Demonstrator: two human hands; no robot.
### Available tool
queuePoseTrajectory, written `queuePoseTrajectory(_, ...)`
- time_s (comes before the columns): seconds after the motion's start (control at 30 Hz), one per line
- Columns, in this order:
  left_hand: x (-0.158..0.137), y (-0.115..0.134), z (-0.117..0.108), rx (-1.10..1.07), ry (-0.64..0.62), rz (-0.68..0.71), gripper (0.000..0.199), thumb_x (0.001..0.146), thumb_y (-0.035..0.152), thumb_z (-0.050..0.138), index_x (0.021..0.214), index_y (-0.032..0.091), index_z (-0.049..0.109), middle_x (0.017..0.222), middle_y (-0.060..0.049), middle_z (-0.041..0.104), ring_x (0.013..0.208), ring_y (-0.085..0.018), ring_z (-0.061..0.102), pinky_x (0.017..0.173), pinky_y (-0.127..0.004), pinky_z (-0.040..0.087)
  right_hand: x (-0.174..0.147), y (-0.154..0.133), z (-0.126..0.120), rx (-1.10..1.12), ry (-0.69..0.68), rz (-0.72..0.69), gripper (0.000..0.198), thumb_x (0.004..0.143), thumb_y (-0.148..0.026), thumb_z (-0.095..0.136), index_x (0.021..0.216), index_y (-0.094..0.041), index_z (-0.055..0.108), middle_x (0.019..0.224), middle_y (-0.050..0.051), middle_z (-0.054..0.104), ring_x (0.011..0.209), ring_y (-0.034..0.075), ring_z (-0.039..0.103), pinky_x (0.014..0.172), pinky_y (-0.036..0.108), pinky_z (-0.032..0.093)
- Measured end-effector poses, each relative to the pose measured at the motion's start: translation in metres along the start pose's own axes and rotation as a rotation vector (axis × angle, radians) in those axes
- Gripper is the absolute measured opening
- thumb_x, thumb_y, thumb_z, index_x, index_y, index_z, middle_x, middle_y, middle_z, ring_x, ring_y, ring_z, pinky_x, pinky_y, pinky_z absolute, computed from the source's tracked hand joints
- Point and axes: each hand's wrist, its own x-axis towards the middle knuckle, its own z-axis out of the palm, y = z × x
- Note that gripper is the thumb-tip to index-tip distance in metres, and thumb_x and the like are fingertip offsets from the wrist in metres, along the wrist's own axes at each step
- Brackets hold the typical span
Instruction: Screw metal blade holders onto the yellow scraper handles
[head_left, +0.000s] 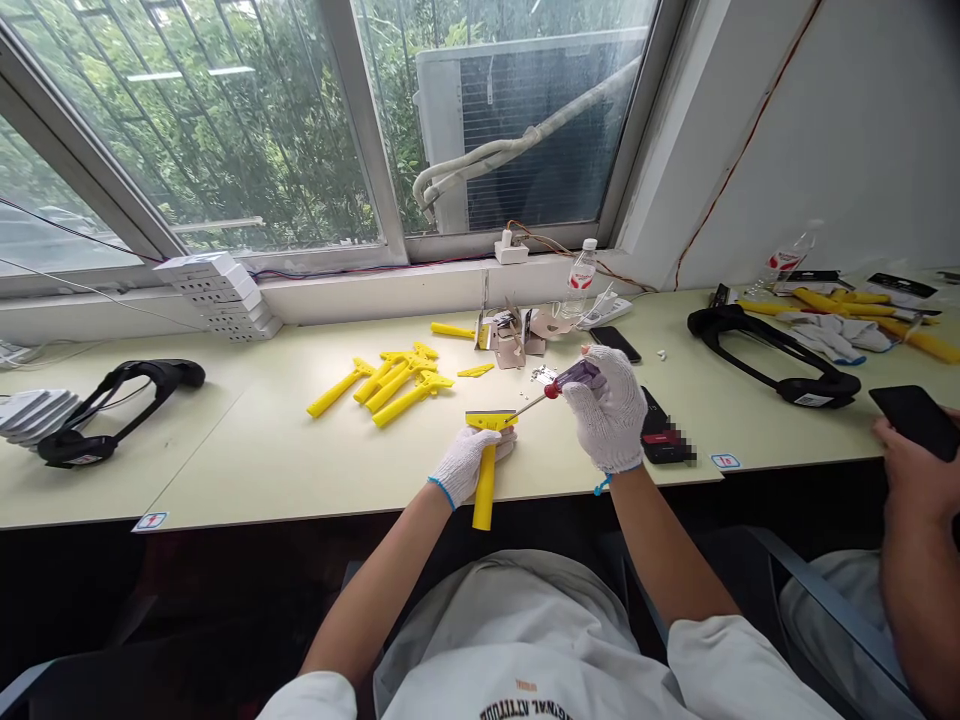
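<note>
I've got L hand (466, 462) (white glove) over the table's (247, 440) near edge, fingers wrapped round a yellow scraper (485, 488) just below its head. Handle points back at me, end poking past the near edge; head faces the far side. R hand (613, 412), also gloved, is up to the R, fingers curled round the purple handle of a screwdriver (553, 390). Shaft slants down-L, tip at R part of scraper head; looks like contact, can't confirm. Black/red item (660, 432), partly blurred, just R of R hand by near edge. Past the table's R end, co-worker's hand (911, 465) holds a dark phone (919, 420). Mid-table, L of my hands: loose yellow scrapers (394, 388) in a pile, handles twd near-L corner. Beyond screwdriver shaft: tiny bits (543, 376), too small to ID, w/ flat yellow piece (475, 371) to their L. Further back: black phone (615, 343), then clear bottle (581, 275) nr far edge. White boxes (217, 295) stacked by far-L corner.
</note>
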Motion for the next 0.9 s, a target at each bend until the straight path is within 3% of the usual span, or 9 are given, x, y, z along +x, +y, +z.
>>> queuePoseTrajectory(0.1,-0.001,0.001,0.001,0.002,-0.011,0.002,0.044,0.082,0.005,0.074,0.126,0.008,0.074,0.129,-0.024,0.079,0.123,-0.033,0.078,0.123,-0.050,0.054,0.003,-0.004,-0.001,0.014,-0.003,-0.015,0.042,0.102,-0.029,0.072,0.144,-0.032,0.068,0.128,0.010,0.069,0.108,0.021,0.071,0.085,0.035,0.063)
queuePoseTrajectory(0.3,0.000,0.000,-0.002,0.017,-0.031,0.005,0.041,0.082,0.006,0.073,0.123,0.008,0.075,0.127,-0.024,0.079,0.122,-0.032,0.078,0.123,-0.049,0.054,0.004,-0.019,0.000,0.338,-0.059,0.013,0.045,0.109,-0.021,0.057,0.150,-0.035,0.067,0.136,0.010,0.075,0.076,0.014,0.075,0.059,0.027,0.061)
queuePoseTrajectory(0.43,0.001,-0.001,-0.002,0.016,-0.041,0.006,0.044,0.083,0.007,0.074,0.126,0.009,0.075,0.126,-0.022,0.080,0.122,-0.031,0.078,0.122,-0.048,0.055,0.001,-0.019,0.004,0.422,-0.037,0.003,0.047,0.106,-0.015,0.062,0.149,-0.033,0.069,0.124,0.008,0.079,0.083,0.016,0.080,0.056,0.023,0.062)
queuePoseTrajectory(0.57,0.001,-0.001,-0.002,0.016,-0.027,0.002,0.045,0.083,0.007,0.075,0.127,0.008,0.074,0.128,-0.024,0.079,0.124,-0.032,0.078,0.122,-0.048,0.055,0.003,-0.019,0.008,0.386,-0.008,0.038,0.044,0.102,-0.014,0.070,0.143,-0.032,0.071,0.119,0.008,0.074,0.086,0.014,0.078,0.061,0.021,0.062)
queuePoseTrajectory(0.73,0.003,-0.002,-0.003,0.011,-0.019,0.005,0.045,0.082,0.006,0.074,0.127,0.009,0.074,0.131,-0.023,0.078,0.125,-0.033,0.077,0.121,-0.049,0.056,0.006,-0.019,0.009,0.212,0.115,-0.022,0.036,0.097,-0.028,0.082,0.132,-0.031,0.074,0.110,0.006,0.068,0.081,0.014,0.074,0.069,0.025,0.065)
queuePoseTrajectory(0.9,0.003,-0.003,-0.004,0.003,-0.022,0.001,0.044,0.081,0.006,0.074,0.125,0.008,0.075,0.128,-0.024,0.079,0.123,-0.033,0.078,0.121,-0.049,0.056,0.003,-0.018,0.005,0.207,0.005,0.029,0.040,0.108,-0.025,0.063,0.147,-0.034,0.070,0.130,0.009,0.071,0.079,0.013,0.074,0.062,0.026,0.060)
